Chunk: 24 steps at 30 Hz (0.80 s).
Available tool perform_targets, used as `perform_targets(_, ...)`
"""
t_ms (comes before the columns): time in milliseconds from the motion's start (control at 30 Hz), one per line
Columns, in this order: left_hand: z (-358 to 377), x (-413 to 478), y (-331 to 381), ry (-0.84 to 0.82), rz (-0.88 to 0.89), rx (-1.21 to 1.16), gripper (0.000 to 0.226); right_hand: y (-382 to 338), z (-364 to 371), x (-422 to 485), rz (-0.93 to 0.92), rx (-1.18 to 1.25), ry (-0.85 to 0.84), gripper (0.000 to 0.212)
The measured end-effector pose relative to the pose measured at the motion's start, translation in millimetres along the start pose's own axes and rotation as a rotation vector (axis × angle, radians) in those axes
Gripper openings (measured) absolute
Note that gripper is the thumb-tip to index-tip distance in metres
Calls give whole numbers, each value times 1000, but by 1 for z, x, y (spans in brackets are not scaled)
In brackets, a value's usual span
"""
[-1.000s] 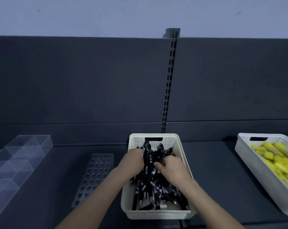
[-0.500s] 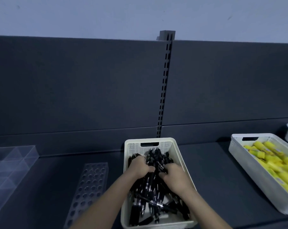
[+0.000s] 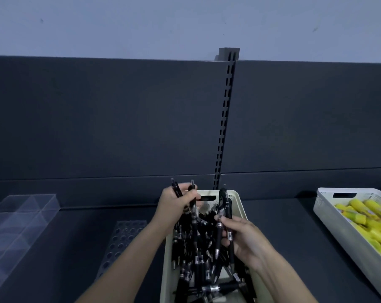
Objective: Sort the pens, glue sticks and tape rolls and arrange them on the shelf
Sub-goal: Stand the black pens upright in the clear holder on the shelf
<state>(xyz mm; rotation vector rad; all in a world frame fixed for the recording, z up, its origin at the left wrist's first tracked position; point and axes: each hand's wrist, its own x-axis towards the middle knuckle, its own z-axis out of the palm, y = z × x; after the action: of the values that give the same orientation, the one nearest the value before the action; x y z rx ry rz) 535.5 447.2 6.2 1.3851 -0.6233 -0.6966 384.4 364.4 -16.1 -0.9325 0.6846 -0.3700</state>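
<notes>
A cream perforated basket (image 3: 236, 199) stands on the dark shelf at bottom centre, filled with several black pens (image 3: 196, 259). My left hand (image 3: 174, 202) is raised over the basket's far left corner, shut on a few black pens that stick up past its fingers. My right hand (image 3: 244, 239) hovers over the basket's right side, gripping two or three black pens held upright. A white basket (image 3: 329, 217) at the right holds several yellow glue sticks (image 3: 368, 219). No tape rolls are in view.
A grey perforated pen holder plate (image 3: 122, 241) lies left of the pen basket. A clear plastic divided organiser (image 3: 17, 217) sits at the far left. A slotted upright (image 3: 225, 119) runs up the dark back panel behind the basket.
Both hands have lifted out of the pen pile, each bringing up a bunch of pens. The left hand rose higher and to the left. The camera view dropped and shifted slightly.
</notes>
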Motion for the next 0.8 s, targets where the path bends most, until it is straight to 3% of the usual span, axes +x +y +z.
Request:
perform_targets(133,-22,-6,33,60,103,16,11,-9,15,-1,-38,-53,-63,25)
perform_targets(267,-65,-18,49,127,152,112,12,-14,49,3,-84,-113,-150,9)
perform_targets(400,-106,-35,39,98,33,164,6,-14,96,13,-130,-237,-200,21)
perform_targets(533,-135,-47,35,35,-72,174,14,-11,146,26,-198,-469,-268,23)
perform_targets(800,-181,-34,49,152,-19,43,13,16,205,45,-193,-634,-321,28)
